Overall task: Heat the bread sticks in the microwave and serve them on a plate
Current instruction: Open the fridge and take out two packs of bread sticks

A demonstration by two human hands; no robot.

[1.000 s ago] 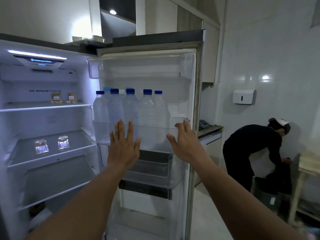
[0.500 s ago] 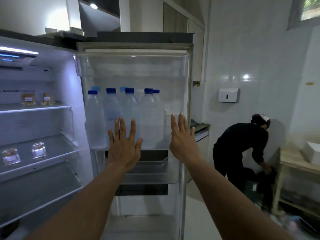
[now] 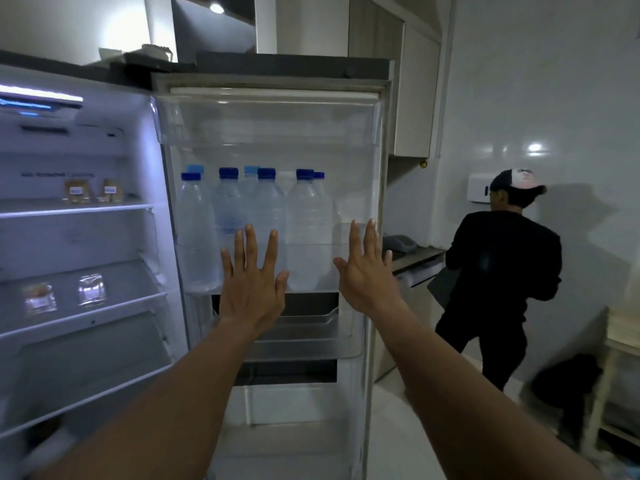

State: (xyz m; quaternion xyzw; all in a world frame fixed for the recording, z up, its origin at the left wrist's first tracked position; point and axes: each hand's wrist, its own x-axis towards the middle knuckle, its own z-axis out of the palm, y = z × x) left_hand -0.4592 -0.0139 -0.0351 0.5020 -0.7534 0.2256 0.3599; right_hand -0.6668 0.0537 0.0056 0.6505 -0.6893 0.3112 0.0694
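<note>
**Hands at the refrigerator door.** A person's two hands were raised flat before the inside of an open refrigerator door (image 3: 270,116). The left hand (image 3: 251,296) and right hand (image 3: 363,275) each had fingers straight and spread, gripping nothing. Whether the palms touched the door's clear bin (image 3: 311,268) could not be told. Blue-capped water bottles (image 3: 266,216) stood in a row in that bin, just beyond the fingertips.

Well to the left of both hands, inside the lit refrigerator, two tan packets (image 3: 78,191) with white labels sat side by side on the upper shelf (image 3: 69,211). Two clear packets (image 3: 91,289) lay on the shelf below (image 3: 86,318). Blur kept the contents of all four from being read, so which held the bread sticks was not clear. The lower shelves ran off the left edge of the frame.

To the right, a person in a black top and cap (image 3: 502,271) stood facing away, head covering part of a white wall dispenser (image 3: 476,188). A dark heap (image 3: 564,386) on the floor beside a pale wooden table (image 3: 620,341) was too blurred to make out.
</note>
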